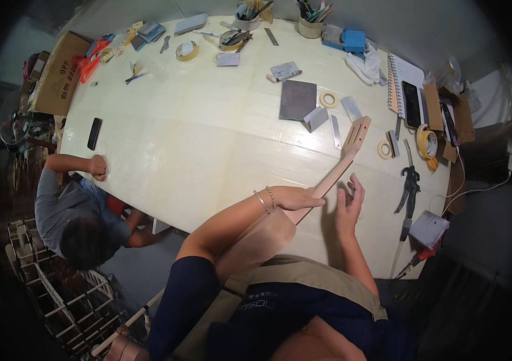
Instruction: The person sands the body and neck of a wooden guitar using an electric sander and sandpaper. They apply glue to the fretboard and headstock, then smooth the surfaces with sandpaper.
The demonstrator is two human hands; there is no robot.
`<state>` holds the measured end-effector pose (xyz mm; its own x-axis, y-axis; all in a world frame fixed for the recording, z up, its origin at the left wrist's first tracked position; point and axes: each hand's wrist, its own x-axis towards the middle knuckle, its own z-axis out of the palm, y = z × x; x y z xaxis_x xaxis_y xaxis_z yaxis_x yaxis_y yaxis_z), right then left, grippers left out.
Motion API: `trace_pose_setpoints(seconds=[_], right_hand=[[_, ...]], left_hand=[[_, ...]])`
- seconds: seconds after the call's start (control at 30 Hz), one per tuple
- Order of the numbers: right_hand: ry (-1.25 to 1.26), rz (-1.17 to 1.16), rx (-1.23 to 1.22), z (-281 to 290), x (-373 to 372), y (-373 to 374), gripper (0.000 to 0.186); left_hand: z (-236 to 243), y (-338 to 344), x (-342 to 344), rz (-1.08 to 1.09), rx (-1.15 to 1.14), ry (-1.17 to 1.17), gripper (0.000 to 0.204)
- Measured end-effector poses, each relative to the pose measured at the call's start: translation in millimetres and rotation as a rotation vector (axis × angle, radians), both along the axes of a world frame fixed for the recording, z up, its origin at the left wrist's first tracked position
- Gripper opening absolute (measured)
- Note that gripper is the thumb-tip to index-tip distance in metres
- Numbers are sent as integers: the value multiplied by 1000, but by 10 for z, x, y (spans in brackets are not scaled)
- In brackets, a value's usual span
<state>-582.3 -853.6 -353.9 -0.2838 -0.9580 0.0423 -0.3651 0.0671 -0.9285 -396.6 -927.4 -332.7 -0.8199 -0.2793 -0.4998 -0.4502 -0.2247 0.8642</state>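
An unfinished, pale wooden guitar with a slotted headstock (358,133) slants across my front, its neck (335,174) pointing away to the right. Its brown body (265,237) is tucked under my left forearm and partly hidden by it. My left hand (298,197), with bracelets at the wrist, is closed round the neck near the body. Just right of the neck, my right hand (347,207) is raised with its fingers apart and nothing in it. Beyond the headstock lie a steel ruler (336,132), a folded grey abrasive piece (315,119) and a dark sandpaper sheet (298,96).
Tape rolls (384,150), an air blow gun (410,180), a phone (411,103) and a spiral notebook (412,71) lie to the right. Pen holders (310,28) line the back. Another person (81,210) sits at the left edge, near a black phone (94,133) and cardboard box (60,75).
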Motion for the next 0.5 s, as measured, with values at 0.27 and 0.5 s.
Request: trace_pose_setpoints(seconds=[0.27,0.5], right_hand=[[-438,-11,167,-15,371,-103,70],[-1023,188,252,576,687,-120,51]], left_hand=[[-621,106,-52,57,-78,41,77],[688,539,530,63,-340,-93,65]])
